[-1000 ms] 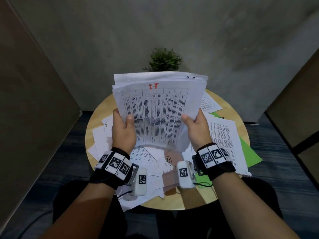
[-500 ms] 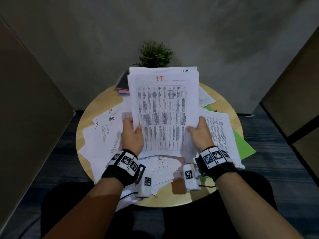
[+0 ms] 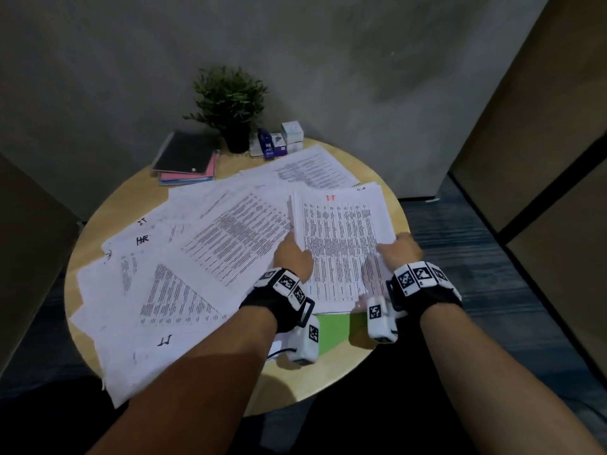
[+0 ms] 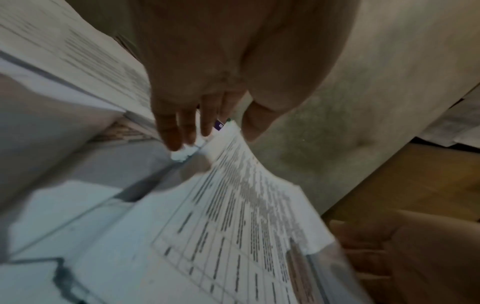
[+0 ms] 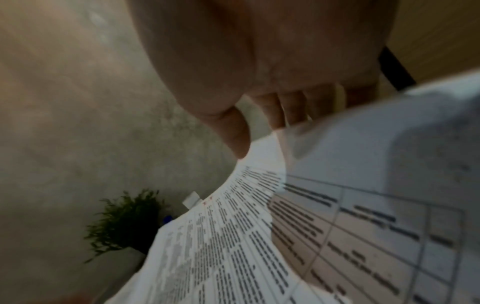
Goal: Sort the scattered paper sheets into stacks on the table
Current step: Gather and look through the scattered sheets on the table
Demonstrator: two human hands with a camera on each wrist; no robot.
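Nearest the viewer, the left hand (image 3: pixel 293 257) and the right hand (image 3: pixel 401 249) take the thin stack of white printed sheets marked in red at its head (image 3: pixel 341 244) by its two long edges, thumbs on top and fingers tucked beneath. The stack lies low over the right side of the round pale wooden counter (image 3: pixel 335 372), partly covering a green sheet (image 3: pixel 331 331); whether it is fully set down cannot be told. The wrist views show the paper bowing between the hands, so it is judged light, limp and slick sheet on sheet: it wants holding at both side edges, squared, or the leaves fan out and slide.

To the left, the scattered white printed sheets (image 3: pixel 184 257) overlap too much for an exact count; more than six show. One stack is formed so far.

Farther back stand one pile of dark and pink notebooks (image 3: pixel 185 159), one small potted green plant (image 3: pixel 230 103) and a cluster of small boxes (image 3: pixel 279 141), about four.
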